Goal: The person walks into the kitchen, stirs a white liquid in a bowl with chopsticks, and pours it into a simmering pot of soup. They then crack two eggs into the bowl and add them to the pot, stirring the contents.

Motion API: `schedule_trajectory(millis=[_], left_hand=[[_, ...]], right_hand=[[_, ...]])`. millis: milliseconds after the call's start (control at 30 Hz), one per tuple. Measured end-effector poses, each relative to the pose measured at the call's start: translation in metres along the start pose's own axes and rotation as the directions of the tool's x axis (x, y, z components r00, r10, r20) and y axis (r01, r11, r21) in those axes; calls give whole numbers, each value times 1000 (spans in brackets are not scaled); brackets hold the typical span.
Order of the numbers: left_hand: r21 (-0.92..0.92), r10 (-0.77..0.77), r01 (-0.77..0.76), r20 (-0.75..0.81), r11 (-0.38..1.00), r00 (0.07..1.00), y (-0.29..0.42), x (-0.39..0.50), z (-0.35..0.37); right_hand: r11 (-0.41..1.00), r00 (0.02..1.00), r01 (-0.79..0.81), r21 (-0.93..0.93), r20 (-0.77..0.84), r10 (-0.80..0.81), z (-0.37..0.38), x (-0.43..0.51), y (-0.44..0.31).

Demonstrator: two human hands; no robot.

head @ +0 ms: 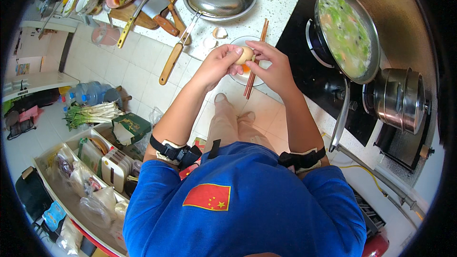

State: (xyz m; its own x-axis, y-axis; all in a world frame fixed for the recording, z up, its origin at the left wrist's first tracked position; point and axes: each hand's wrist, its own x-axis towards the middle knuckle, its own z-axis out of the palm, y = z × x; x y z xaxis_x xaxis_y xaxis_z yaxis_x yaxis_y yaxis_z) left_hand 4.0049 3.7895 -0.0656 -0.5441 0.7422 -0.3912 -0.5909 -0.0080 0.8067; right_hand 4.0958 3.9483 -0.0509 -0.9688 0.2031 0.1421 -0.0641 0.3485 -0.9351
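My left hand (225, 60) holds a brown egg (245, 55) between thumb and fingers, above a white bowl (237, 80). Around the egg's right side my right hand (267, 60) is spread, its fingertips at or close to the shell; whether they press on it I cannot tell. Orange yolk (246, 69) shows in the bowl below. A pair of wooden chopsticks (251, 80) lies across the bowl's right part, partly hidden by my right hand. Pieces of eggshell (220, 33) lie on the speckled counter (282, 10) just beyond the bowl.
A frying pan (377, 48) with green food in broth sits on the black stove (298, 39), its handle pointing towards me. Nearby stands a steel pot (400, 100). A metal basin (220, 16), a wooden-handled strainer (171, 63), a cleaver (166, 25) and a ladle (128, 32) lie at the left.
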Motion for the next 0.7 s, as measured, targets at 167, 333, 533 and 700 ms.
schedule_trajectory(millis=[167, 333, 533, 700], left_hand=[[284, 42, -30, -34, 958, 999, -1, 9, 0], [599, 367, -283, -21, 749, 930, -5, 4, 6], [666, 337, -208, -70, 716, 939, -8, 3, 5], [706, 435, -245, -99, 664, 895, -14, 6, 5]], right_hand=[[997, 998, -59, 49, -19, 60, -3, 0, 13], [994, 994, -101, -32, -51, 100, -2, -2, 19], [988, 991, -127, -83, -57, 122, 3, 1, 21], [991, 993, -110, -80, -41, 107, 5, 2, 22]])
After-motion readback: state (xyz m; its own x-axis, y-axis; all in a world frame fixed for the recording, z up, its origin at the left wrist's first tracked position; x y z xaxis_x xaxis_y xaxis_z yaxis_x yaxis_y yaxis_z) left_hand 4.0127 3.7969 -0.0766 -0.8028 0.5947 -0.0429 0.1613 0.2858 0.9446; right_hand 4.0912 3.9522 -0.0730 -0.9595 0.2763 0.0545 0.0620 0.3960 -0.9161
